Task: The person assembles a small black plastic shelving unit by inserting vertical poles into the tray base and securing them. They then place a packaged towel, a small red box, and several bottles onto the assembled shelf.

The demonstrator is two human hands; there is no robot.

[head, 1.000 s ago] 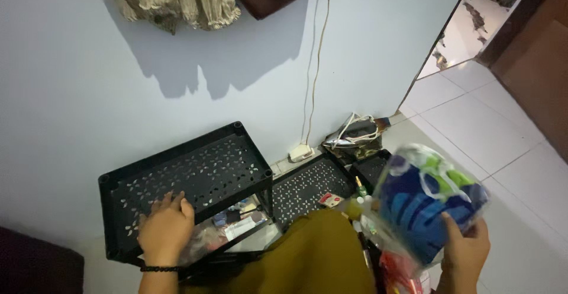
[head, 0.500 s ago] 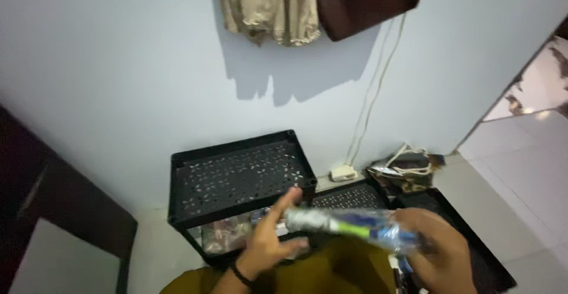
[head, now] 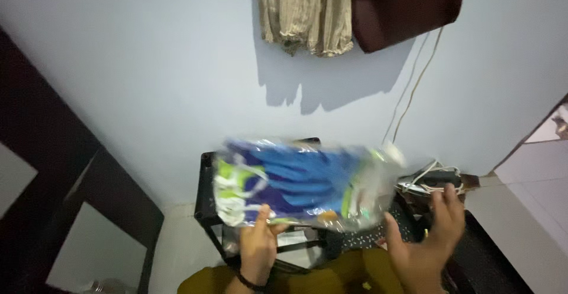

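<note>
1. Blue and green show through a clear plastic packet (head: 296, 184), which is up in the air in front of the wall. It lies flat and wide now. Half a second ago it was edge-on, like a thin stick, so it has been turned to face up.
2. Holding it from below is the left hand (head: 257, 246), thumb pressed on the packet's bottom edge. A dark band sits on that wrist.
3. Just beside the packet's right end is the right hand (head: 429, 241), with fingers spread wide. It does not seem to grip the packet now. Before, it was wrapped around that end, so it looks like it has let go.
4. That means the packet now rests on the left hand alone.
5. Behind the packet stands a black plastic rack (head: 207, 193) with little holes. The packet hides most of it.
6. To the right, white cables (head: 435, 173) lie in a heap on the floor by the wall.
7. Higher up, a beige cloth (head: 307, 10) and a dark brown cloth (head: 408, 4) hang on the pale wall (head: 148, 63).
</note>
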